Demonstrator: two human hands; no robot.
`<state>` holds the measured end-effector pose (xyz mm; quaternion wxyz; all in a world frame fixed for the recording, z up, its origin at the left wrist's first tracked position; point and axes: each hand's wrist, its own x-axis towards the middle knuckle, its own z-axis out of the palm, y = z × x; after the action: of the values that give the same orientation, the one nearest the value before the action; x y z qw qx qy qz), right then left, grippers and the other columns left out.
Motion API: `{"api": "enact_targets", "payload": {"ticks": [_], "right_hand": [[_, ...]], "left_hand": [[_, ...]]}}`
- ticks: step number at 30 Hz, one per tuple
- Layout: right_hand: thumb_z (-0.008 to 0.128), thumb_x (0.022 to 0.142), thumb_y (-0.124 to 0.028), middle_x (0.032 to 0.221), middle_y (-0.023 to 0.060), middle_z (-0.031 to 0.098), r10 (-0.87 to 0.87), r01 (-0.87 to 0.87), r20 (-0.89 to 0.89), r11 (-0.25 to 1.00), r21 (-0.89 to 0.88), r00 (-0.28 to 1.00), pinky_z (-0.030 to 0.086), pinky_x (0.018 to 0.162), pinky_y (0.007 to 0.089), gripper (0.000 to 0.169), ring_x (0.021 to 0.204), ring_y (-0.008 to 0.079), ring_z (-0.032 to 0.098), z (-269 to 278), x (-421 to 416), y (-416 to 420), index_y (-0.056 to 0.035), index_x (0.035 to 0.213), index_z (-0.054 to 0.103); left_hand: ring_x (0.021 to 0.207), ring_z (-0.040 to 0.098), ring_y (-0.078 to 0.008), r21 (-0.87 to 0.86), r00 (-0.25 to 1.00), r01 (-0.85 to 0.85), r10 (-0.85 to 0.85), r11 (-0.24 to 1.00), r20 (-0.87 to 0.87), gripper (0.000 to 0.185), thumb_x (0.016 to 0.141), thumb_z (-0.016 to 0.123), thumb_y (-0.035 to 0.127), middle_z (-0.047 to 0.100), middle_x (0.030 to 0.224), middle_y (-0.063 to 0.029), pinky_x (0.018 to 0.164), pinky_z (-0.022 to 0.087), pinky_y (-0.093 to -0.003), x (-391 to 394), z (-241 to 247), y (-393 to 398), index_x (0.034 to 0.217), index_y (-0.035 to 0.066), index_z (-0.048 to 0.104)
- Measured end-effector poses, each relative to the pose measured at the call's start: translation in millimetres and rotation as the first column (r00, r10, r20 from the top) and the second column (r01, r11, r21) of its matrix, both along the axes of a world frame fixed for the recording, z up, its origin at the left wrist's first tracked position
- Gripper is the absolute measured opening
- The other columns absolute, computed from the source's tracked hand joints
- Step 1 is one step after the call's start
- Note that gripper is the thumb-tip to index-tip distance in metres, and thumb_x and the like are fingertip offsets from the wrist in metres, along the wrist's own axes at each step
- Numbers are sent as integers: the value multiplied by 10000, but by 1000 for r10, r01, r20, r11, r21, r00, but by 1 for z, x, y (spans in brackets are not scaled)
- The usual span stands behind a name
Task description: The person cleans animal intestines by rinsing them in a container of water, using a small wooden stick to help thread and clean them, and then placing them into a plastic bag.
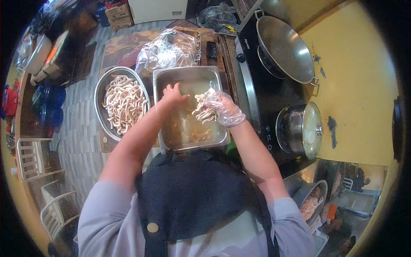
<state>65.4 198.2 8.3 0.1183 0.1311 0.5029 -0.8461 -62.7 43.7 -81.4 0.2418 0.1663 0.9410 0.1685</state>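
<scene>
My right hand (227, 110), in a clear plastic glove, grips a clump of pale, stringy strips (205, 107) that look like cut intestine. It is over the right side of a deep rectangular steel pan (192, 69). Cloudy liquid (179, 119) lies in the pan, with more pale pieces (197, 135) under its surface near my side. Bare and holding nothing, my left hand (172, 94) is over the pan's left part with its fingers apart; whether the fingertips touch the liquid I cannot tell. Left of the pan, an oval metal basin (97, 96) holds a heap of pale, tube-like pieces (125, 102).
Clear plastic (167, 51) covers a tray behind the pan on the wooden table (118, 41). To the right, a black stove (269, 93) bears a large two-handled wok (285, 48) and a lidded pot (298, 131). White chairs (35, 159) stand at far left.
</scene>
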Motion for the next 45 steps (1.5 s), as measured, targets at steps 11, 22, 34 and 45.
{"api": "enact_targets", "payload": {"ticks": [11,22,34,45], "right_hand": [[619,743,19,898,62,598,-43,71,-103,956,285,994,493,702,267,297,772,136,596,2,7,-1,-15,1024,529],[585,774,-28,946,101,582,-89,89,16,943,-319,996,513,705,304,260,815,178,595,-5,-1,-6,-28,1029,533],[634,715,-110,980,109,554,-118,90,-29,876,-473,993,524,734,339,358,865,214,587,-11,-1,-27,-66,1038,488],[649,733,-118,921,92,580,-33,7,-52,898,-440,998,539,657,314,354,770,201,609,-4,5,-17,-55,1048,501]], "left_hand": [[1324,43,-351,31,979,204,-204,978,-9,775,680,618,214,70,1437,-166,1040,190,-487,23,-67,39,1360,191,246],[932,579,-199,450,152,-791,-578,415,802,366,840,541,276,572,1065,-74,786,500,-374,59,-12,8,1163,116,477],[775,581,-81,282,56,-802,-405,526,913,229,813,595,289,612,885,-7,631,506,-203,65,20,-14,975,128,572],[782,603,-185,346,168,-846,-413,406,895,210,877,483,171,607,912,-88,707,511,-313,61,36,-6,1006,22,553]]}}
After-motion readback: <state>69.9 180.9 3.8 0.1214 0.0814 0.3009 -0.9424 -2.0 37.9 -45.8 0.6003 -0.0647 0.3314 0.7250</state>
